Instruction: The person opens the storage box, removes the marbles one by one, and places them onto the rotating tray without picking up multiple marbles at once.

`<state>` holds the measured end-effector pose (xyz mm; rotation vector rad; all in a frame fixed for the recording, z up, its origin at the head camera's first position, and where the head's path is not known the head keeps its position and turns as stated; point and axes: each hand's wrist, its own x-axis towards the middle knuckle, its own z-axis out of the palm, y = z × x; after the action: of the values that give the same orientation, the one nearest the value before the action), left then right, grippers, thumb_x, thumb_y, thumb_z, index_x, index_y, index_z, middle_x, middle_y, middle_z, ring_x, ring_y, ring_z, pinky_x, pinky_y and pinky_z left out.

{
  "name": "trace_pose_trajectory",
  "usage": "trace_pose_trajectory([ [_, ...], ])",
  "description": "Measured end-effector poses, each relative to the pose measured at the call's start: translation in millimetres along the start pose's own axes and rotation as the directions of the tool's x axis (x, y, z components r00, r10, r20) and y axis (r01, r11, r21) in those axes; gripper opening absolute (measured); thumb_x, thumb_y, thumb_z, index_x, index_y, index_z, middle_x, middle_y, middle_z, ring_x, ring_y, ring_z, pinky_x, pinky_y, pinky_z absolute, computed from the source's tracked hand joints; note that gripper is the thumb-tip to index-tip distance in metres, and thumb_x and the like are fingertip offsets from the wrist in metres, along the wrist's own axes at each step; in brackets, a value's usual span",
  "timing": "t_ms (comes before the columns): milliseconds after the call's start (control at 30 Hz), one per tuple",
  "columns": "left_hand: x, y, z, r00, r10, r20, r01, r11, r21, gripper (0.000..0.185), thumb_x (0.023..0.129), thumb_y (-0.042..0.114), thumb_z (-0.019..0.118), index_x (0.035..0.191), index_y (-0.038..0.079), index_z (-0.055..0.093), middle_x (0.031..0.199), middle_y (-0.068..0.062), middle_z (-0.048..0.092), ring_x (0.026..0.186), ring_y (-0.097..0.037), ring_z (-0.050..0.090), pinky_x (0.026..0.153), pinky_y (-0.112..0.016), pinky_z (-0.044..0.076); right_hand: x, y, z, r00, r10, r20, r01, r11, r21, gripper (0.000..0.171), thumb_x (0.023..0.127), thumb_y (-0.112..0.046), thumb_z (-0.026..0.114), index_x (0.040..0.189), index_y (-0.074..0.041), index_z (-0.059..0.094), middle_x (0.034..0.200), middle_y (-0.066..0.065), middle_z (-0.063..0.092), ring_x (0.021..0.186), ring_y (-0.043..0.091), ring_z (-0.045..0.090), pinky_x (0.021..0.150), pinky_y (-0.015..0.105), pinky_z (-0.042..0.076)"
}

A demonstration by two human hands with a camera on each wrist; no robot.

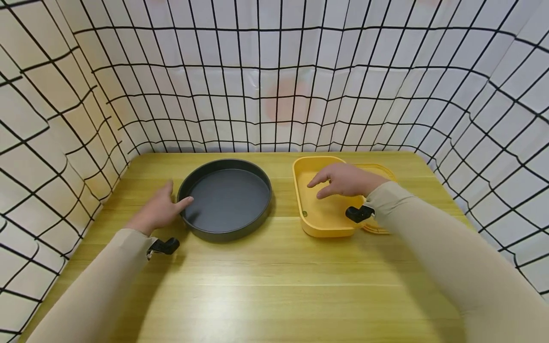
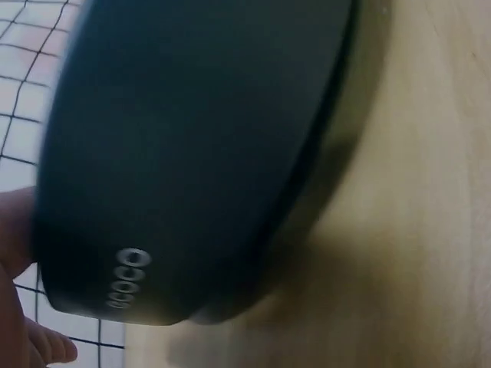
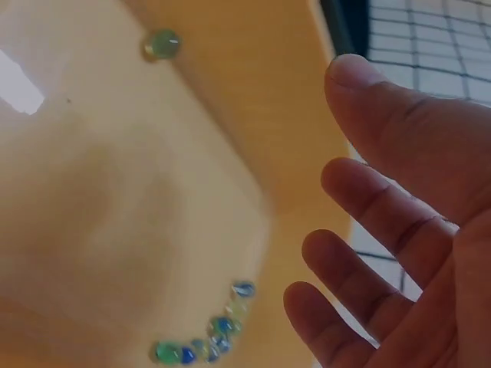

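From the head camera, your left hand (image 1: 159, 209) lies on the wooden table (image 1: 274, 281) with fingers straight and relaxed, the fingertips touching the outer wall of the round dark pan (image 1: 226, 197). It grips nothing; a flat touch like that looks meant to steady the pan or nudge it, not lift it. Your right hand (image 1: 343, 180) hovers above the yellow tub (image 1: 319, 228), fingers loosely spread and holding nothing. The tub sits to the right of the pan, apart from it, and a ribbed yellow piece, possibly its lid (image 1: 377, 229), shows from under your sleeve; most of it is covered by your forearm.

From the left wrist camera, the pan's dark side wall (image 2: 192, 153) fills nearly the whole picture, blurred, with a small pale stamped mark you can't read. Only a sliver of your left hand (image 2: 15, 307) shows at the lower left edge, so this view says little about the fingers.

From the right wrist camera, your right hand (image 3: 406, 230) is open, fingers apart and empty. Below it, inside the tub (image 3: 115, 192), a cluster of small glass marbles (image 3: 207, 337) rests in one corner, with a single green marble (image 3: 163, 44) well apart. The picture is soft, so I can't count them.
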<state>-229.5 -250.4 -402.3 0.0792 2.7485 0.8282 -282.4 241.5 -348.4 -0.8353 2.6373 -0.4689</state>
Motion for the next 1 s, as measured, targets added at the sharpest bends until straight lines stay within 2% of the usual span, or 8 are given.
trace_pose_trajectory([
  [167,7.8,-3.8,9.6,1.0,0.016,0.006,-0.015,1.0,-0.021,0.104,0.107,0.06,0.051,0.166,-0.004,-0.007,0.172,-0.034,0.002,0.158,-0.055,0.009,0.126,-0.069,0.015,17.8,-0.8,12.2,0.997,-0.043,0.07,0.045,0.999,-0.026,0.035,0.094,-0.018,0.08,0.128,-0.011,0.077,0.134,0.009,0.074,0.133,0.035,0.062,0.114,0.055,0.047],
  [367,7.7,-0.2,14.4,0.999,0.028,0.016,-0.027,0.998,-0.05,0.103,0.107,0.059,0.051,0.168,0.006,-0.013,0.175,-0.028,-0.003,0.159,-0.054,0.008,0.126,-0.069,0.014,25.2,-0.6,20.1,0.991,-0.062,0.117,0.069,0.996,-0.058,0.032,0.091,-0.019,0.083,0.122,-0.013,0.081,0.126,0.006,0.077,0.13,0.037,0.062,0.12,0.057,0.038],
  [567,5.3,-1.0,15.4,0.999,0.011,0.035,-0.008,0.995,-0.097,0.103,0.106,0.061,0.05,0.167,0.012,-0.017,0.176,-0.024,-0.008,0.16,-0.053,0.005,0.126,-0.07,0.013,29.2,-2.5,25.8,0.985,-0.07,0.159,0.084,0.993,-0.084,0.031,0.093,-0.021,0.082,0.124,-0.016,0.08,0.128,0.005,0.076,0.126,0.031,0.066,0.11,0.051,0.05],
  [833,4.4,-3.3,16.2,0.999,0.016,0.043,-0.01,0.993,-0.12,0.102,0.107,0.061,0.049,0.167,0.014,-0.018,0.176,-0.023,-0.009,0.16,-0.054,0.005,0.126,-0.071,0.012,37.0,-6.1,29.3,0.968,-0.111,0.224,0.138,0.985,-0.105,0.027,0.091,-0.02,0.083,0.117,-0.013,0.082,0.121,0.004,0.078,0.112,0.023,0.069,0.103,0.047,0.054],
  [1000,5.1,-3.7,17.6,0.999,0.007,0.046,-0.001,0.99,-0.14,0.102,0.106,0.062,0.049,0.168,0.017,-0.018,0.176,-0.023,-0.007,0.159,-0.054,0.006,0.125,-0.072,0.012,42.3,-7.2,31.1,0.958,-0.114,0.264,0.156,0.977,-0.144,0.023,0.09,-0.019,0.084,0.113,-0.016,0.084,0.116,0.0,0.079,0.103,0.015,0.068,0.1,0.043,0.055],
])
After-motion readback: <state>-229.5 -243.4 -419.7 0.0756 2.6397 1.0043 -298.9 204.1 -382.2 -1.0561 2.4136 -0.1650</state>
